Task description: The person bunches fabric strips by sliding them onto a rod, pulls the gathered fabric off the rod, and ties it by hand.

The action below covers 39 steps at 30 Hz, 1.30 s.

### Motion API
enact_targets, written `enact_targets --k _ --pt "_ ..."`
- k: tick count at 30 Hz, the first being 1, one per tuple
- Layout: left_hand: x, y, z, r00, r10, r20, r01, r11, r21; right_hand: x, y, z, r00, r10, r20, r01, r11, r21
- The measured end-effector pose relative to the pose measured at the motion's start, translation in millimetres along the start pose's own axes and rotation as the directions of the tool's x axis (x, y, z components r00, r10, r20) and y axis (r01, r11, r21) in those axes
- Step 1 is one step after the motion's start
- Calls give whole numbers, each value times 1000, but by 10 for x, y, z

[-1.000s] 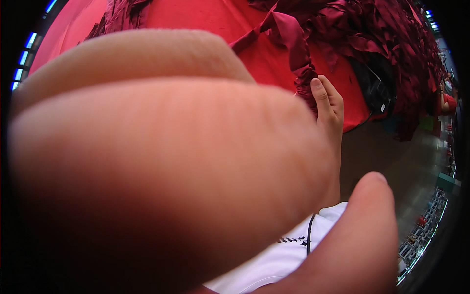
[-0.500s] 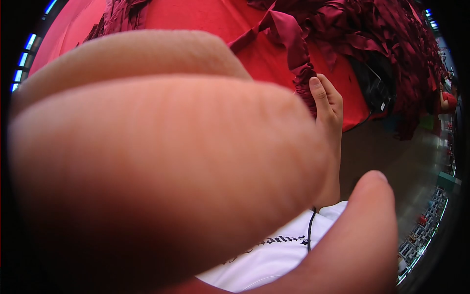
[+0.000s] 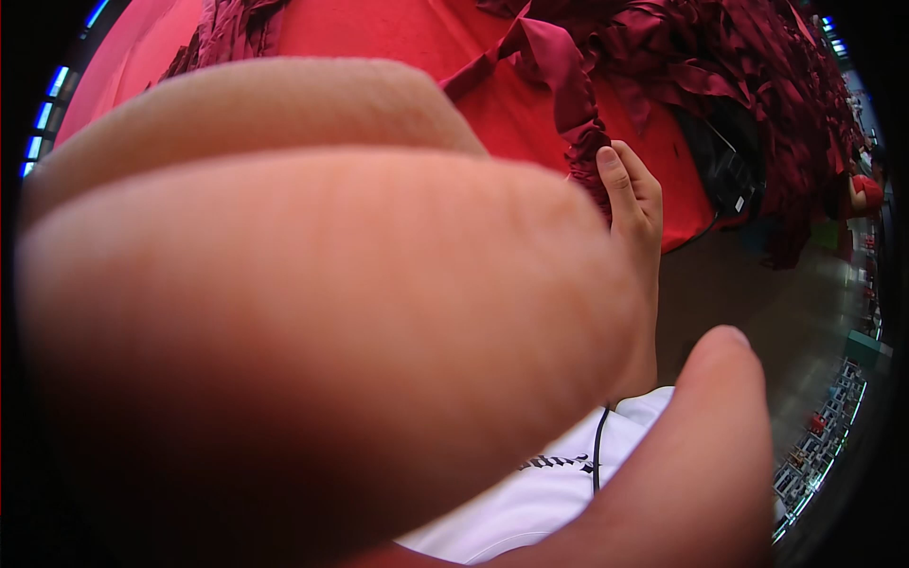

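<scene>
Pinching the gathered burgundy strip (image 3: 571, 93) at one o'clock between thumb and fingers, the right hand (image 3: 632, 194) could lose it if the tangled fabric pile (image 3: 696, 57) near two o'clock catches it. Toward nine, a blurred hand (image 3: 360, 275) blocks the view, possibly hiding uneven gathers; whether its fingers grip anything, I cannot tell.

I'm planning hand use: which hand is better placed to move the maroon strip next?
Probably the right hand: it holds the strip at its gathered part. The left hand looms blurred, much closer to the camera than the strip.
</scene>
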<state>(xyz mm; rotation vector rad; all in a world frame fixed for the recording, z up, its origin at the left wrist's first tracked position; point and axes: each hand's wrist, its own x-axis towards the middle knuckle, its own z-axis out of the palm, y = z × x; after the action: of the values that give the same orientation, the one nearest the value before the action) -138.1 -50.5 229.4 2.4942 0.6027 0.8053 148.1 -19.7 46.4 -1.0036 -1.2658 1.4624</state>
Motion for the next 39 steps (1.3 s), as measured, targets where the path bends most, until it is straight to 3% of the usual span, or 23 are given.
enact_targets --k 39 --pt "-96 -43 125 999 35 -21 -35 999 14 8 1 -6 1000 -12 14 12 1000 9"
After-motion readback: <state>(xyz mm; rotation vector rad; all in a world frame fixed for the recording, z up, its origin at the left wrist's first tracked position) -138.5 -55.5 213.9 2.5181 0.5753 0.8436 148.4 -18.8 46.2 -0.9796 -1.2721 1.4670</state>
